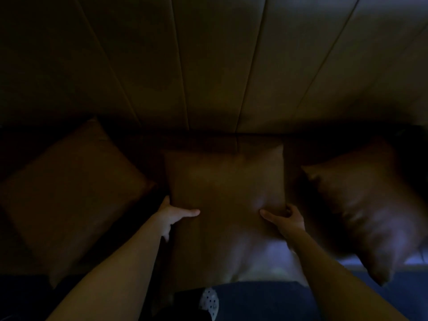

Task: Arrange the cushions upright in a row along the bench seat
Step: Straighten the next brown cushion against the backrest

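Observation:
The scene is very dim. A brown square middle cushion (225, 188) is held in front of me over the bench seat. My left hand (172, 215) grips its left edge, thumb across the front. On its right edge sits my right hand (286, 220), thumb on the face and fingers curled behind. A left cushion (69, 195) leans at an angle on the seat. The right cushion (370, 209) also lies tilted, its lower corner reaching past the seat's front edge.
A padded backrest with vertical seams (220, 66) rises behind the cushions. The bench seat's pale front edge (342, 261) shows at the lower right. Dark floor and a spotted piece of cloth (209, 302) lie below.

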`<state>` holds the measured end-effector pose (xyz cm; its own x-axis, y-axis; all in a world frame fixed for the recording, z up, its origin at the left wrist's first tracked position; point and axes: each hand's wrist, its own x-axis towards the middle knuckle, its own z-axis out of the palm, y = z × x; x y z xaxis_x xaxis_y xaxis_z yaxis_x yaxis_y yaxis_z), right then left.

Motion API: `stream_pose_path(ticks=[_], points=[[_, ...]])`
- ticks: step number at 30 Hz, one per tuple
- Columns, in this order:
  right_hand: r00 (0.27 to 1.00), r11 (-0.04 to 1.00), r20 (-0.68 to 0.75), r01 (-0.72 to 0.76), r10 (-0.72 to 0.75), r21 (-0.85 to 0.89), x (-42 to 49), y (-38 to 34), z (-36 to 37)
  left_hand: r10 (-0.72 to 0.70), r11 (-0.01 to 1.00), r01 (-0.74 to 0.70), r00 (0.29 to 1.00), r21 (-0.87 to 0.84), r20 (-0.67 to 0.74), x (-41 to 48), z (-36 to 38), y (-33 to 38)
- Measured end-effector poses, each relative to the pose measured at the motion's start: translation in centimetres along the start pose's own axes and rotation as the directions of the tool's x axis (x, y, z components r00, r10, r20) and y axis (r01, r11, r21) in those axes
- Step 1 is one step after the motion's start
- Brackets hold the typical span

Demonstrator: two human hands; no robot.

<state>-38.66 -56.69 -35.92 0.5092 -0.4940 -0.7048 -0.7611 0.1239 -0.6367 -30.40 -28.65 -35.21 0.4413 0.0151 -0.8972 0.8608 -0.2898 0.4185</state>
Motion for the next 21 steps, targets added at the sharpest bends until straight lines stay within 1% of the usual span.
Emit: stream_pose_path(ticks=[3,6,10,14,15,17,19,21], points=[[0.998,0.998,0.003,0.06,-0.06,0.029,0.9,-2.0,0.3,0.076,0.997,-0.076,0.997,-0.017,-0.006,0.1,-0.2,2.6],[0.995,0.995,0.024,0.095,-0.095,0.016,2.1,-3.8,1.7,0.126,0.992,-0.127,0.991,-0.02,-0.046,1.1,-1.4,4.8],[0.995,0.999,0.085,0.049,-0.05,0.018,3.2,-5.0,4.6,0.162,0.986,-0.164,0.984,-0.02,-0.076,3.0,-3.4,6.1],[0.972,0.999,0.234,-0.032,0.029,0.01,3.9,-4.4,7.2,0.165,0.986,-0.164,0.984,0.025,-0.067,5.1,-3.9,5.2],[0.972,1.0,0.234,-0.028,0.029,-0.009,3.9,-4.1,7.6,0.161,0.986,-0.157,0.985,0.063,-0.063,5.4,-3.8,4.9],[0.981,0.999,0.19,-0.013,0.023,-0.051,3.9,-4.0,7.9,0.153,0.981,-0.144,0.986,0.127,-0.068,5.7,-3.8,5.1],[0.985,0.998,0.166,-0.038,0.047,-0.057,3.8,-4.3,7.9,0.119,0.984,-0.106,0.99,0.146,-0.078,5.6,-3.8,5.9],[0.988,0.998,0.149,-0.025,0.033,-0.055,3.4,-5.0,7.6,0.098,0.986,-0.085,0.991,0.144,-0.088,5.2,-3.8,6.8]])
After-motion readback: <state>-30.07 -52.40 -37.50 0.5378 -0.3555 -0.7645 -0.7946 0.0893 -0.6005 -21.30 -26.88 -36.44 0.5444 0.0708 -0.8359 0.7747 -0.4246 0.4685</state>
